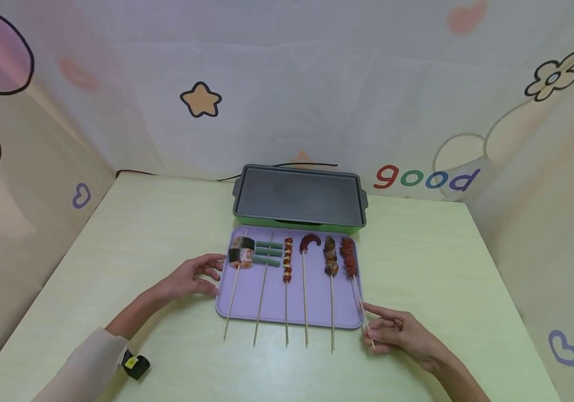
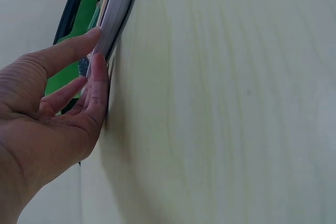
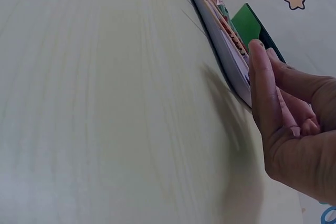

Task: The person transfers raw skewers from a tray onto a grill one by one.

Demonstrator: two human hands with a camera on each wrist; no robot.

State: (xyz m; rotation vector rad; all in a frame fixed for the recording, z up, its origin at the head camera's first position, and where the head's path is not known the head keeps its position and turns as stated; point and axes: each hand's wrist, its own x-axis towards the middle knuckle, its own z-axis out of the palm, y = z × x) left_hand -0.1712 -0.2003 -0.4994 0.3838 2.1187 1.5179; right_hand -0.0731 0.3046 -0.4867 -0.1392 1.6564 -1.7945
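A lilac tray (image 1: 312, 304) lies on the table with several food skewers side by side on it. Their bare sticks stick out past its front edge. My left hand (image 1: 192, 277) is at the tray's left side, beside the skewer of dark-skinned fish-like pieces (image 1: 241, 252); in the left wrist view its fingertips touch the tray's rim (image 2: 116, 14). At the front right corner, my right hand (image 1: 397, 333) pinches the stick of the red meat skewer (image 1: 349, 258), its index finger by the tray edge. The exact grip is partly hidden in the right wrist view.
Behind the tray stands a green grill with a dark flat plate (image 1: 299, 192). Between tray ends lie skewers of green pieces (image 1: 268, 252), small red pieces (image 1: 287, 259), a curled dark-red piece (image 1: 310, 242) and brown chunks (image 1: 330, 257). Printed curtains (image 1: 287, 100) surround the table.
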